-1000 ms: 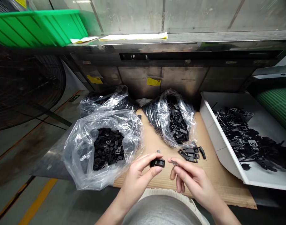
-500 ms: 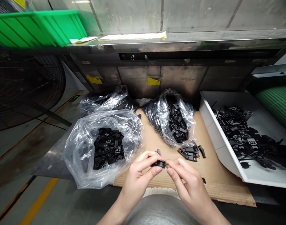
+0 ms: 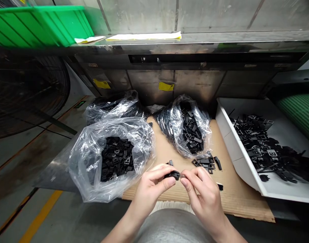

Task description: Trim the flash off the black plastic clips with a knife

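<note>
My left hand point(image 3: 151, 184) pinches a chunky black plastic part point(image 3: 173, 175) between thumb and fingers. My right hand point(image 3: 205, 192) meets it from the right, its fingertips shut on a small grey piece point(image 3: 183, 176) pressed against the black part. Below the hands lies a cardboard sheet point(image 3: 235, 194). Nearby on it sit a few loose black plastic parts point(image 3: 206, 163). A clear plastic bag point(image 3: 116, 158) full of black parts lies open left of my hands, and a second bag point(image 3: 188, 130) stands behind them.
A white tray point(image 3: 226, 130) of black parts stands to the right. A third bag point(image 3: 111, 108) sits at the back left. Behind rises a steel cabinet point(image 3: 174, 84), with a green bin point(image 3: 43, 27) on its ledge. A large fan point(image 3: 25, 91) stands left.
My right hand has moved left from just beside the black part and now holds the small grey piece against it. My left hand has hardly moved.
</note>
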`<state>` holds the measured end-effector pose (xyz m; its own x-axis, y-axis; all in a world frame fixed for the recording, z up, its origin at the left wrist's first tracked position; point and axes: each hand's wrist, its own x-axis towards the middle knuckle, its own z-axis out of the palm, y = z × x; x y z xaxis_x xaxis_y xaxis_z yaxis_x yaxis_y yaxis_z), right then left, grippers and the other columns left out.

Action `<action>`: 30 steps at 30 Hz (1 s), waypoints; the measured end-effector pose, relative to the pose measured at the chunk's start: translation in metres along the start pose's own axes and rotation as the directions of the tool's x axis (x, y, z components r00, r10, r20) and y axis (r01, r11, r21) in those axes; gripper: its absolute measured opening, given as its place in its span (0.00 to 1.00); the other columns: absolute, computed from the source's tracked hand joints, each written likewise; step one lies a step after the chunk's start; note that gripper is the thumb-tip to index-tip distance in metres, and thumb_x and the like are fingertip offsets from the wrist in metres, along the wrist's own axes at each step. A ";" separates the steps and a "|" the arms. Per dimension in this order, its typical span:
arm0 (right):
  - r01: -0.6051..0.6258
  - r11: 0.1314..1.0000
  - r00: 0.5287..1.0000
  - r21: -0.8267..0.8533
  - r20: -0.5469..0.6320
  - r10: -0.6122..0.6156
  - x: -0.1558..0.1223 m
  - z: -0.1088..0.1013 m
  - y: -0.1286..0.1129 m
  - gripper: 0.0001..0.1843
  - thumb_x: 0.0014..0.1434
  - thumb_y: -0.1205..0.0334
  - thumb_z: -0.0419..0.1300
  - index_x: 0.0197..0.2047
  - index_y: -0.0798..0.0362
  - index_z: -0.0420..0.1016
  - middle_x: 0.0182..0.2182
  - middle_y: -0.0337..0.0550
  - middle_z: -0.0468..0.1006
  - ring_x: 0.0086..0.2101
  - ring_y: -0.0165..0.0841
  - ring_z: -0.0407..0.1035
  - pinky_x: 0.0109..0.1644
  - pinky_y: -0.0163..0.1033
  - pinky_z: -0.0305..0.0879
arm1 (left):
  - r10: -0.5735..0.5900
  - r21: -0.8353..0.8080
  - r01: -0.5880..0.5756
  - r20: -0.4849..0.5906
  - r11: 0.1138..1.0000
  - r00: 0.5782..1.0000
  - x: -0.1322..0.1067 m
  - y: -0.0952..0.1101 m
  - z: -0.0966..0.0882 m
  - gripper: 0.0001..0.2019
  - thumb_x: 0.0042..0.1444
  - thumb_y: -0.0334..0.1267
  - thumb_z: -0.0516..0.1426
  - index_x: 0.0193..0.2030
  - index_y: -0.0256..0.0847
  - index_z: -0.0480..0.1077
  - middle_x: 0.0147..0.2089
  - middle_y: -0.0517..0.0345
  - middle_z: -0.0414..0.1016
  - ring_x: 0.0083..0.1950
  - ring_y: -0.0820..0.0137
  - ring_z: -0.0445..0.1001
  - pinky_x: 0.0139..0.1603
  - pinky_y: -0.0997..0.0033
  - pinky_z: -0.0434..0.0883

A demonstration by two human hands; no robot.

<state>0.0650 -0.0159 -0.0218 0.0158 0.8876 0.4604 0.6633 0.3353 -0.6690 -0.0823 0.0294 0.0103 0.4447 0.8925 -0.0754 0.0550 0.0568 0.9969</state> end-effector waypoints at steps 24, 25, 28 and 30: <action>-0.528 0.795 0.818 0.299 0.430 0.382 0.011 -0.012 -0.005 0.18 0.62 0.55 0.42 0.23 0.52 0.57 0.18 0.33 0.57 0.18 0.25 0.53 0.20 0.30 0.51 | 0.221 0.255 -0.198 -0.066 0.946 0.973 0.001 -0.010 -0.001 0.11 0.50 0.25 0.56 0.35 0.43 0.75 0.41 0.55 0.73 0.44 0.65 0.71 0.47 0.69 0.67; -0.523 0.802 0.819 0.288 0.430 0.380 0.011 -0.012 -0.005 0.18 0.62 0.55 0.42 0.23 0.52 0.57 0.18 0.33 0.57 0.18 0.25 0.53 0.21 0.30 0.51 | 0.246 0.284 -0.221 -0.056 0.933 0.968 0.001 -0.010 -0.001 0.11 0.51 0.24 0.56 0.35 0.43 0.75 0.41 0.54 0.73 0.43 0.65 0.71 0.46 0.69 0.67; -0.510 0.818 0.819 0.264 0.439 0.369 0.011 -0.013 -0.005 0.17 0.62 0.57 0.42 0.23 0.52 0.57 0.18 0.33 0.58 0.19 0.25 0.53 0.22 0.30 0.50 | 0.328 0.359 -0.304 -0.004 0.882 0.945 0.001 -0.011 -0.004 0.12 0.52 0.24 0.55 0.37 0.42 0.74 0.42 0.54 0.74 0.43 0.67 0.71 0.44 0.71 0.68; -0.497 0.825 0.825 0.268 0.442 0.353 0.011 -0.014 -0.004 0.17 0.63 0.58 0.42 0.23 0.52 0.56 0.18 0.33 0.58 0.20 0.25 0.53 0.23 0.30 0.51 | 0.392 0.402 -0.376 0.044 0.835 0.919 0.001 -0.012 -0.006 0.13 0.52 0.23 0.54 0.39 0.43 0.74 0.42 0.54 0.74 0.43 0.67 0.72 0.44 0.71 0.69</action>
<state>0.0724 -0.0118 -0.0058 -0.0837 0.9899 -0.1140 0.3389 -0.0793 -0.9375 -0.0881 0.0323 -0.0017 0.4696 0.8226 0.3205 0.2379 -0.4675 0.8514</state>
